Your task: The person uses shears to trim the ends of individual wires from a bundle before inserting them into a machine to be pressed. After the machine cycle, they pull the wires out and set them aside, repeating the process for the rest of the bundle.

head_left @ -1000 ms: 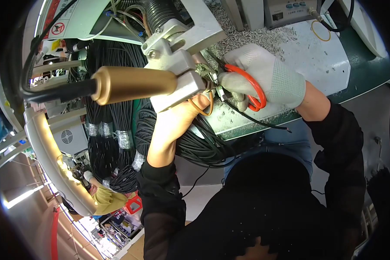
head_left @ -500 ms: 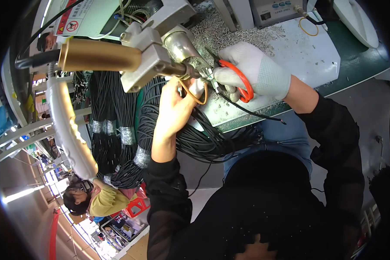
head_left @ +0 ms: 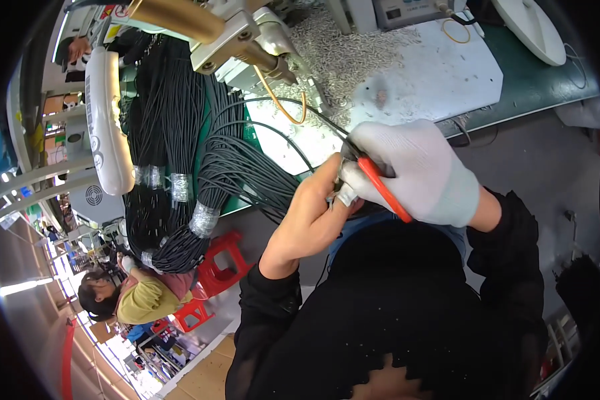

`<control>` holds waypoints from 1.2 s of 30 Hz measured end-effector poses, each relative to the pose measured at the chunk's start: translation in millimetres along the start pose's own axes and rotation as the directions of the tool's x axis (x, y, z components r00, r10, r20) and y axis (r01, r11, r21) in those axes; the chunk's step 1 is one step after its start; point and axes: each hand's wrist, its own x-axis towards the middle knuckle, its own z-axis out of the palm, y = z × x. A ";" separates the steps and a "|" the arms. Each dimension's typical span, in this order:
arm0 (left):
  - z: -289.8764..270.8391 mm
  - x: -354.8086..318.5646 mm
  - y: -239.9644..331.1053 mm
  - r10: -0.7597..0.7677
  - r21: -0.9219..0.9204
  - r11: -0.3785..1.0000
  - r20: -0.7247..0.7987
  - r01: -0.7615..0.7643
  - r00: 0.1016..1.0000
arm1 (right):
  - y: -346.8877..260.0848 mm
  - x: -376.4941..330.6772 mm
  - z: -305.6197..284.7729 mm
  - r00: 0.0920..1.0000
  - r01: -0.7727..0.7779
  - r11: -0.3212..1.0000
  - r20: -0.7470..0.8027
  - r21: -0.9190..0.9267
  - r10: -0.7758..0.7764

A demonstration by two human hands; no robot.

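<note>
My left hand (head_left: pixel 310 217) is bare except for a white wrap on one finger. Its thumb and fingers close on a black cable, whose end is hidden between my hands. A white glove covers my right hand (head_left: pixel 420 173), which grips a pliers-like tool with red handles (head_left: pixel 385 190); its jaws are mostly hidden. The two hands meet at the fingertips, in front of the bench edge. Another stretch of black cable (head_left: pixel 313 113) arcs from the bundle on the left toward my right hand.
A clamp-like metal machine head (head_left: pixel 237 43) with a looped yellow wire (head_left: pixel 280 110) stands over a white board (head_left: pixel 473 80) strewn with small metal bits. Bundled black cables (head_left: pixel 247 160) hang at left beside a lit lamp (head_left: pixel 107 120). Beyond are red stools (head_left: pixel 223 267) and a seated person (head_left: pixel 137 300).
Both hands have drawn back from the machine head toward my body, down and to the right, with the cable and the red-handled tool still in them. The view has shifted as well.
</note>
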 end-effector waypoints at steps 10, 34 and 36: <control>18.9 -4.2 14.3 0.505 0.331 0.842 -0.209 -0.426 0.837 | 18.7 -15.6 -2.9 0.860 -0.510 0.311 0.479 0.802 0.174; 16.8 0.5 19.7 0.040 -0.064 0.995 -0.401 -0.072 0.915 | 2.7 -24.7 13.0 0.966 0.177 0.841 -0.071 -0.511 -0.247; 16.5 1.4 14.4 0.079 0.002 0.996 -0.422 -0.087 0.903 | 3.4 -28.3 8.4 0.987 0.118 0.901 -0.050 -0.416 -0.153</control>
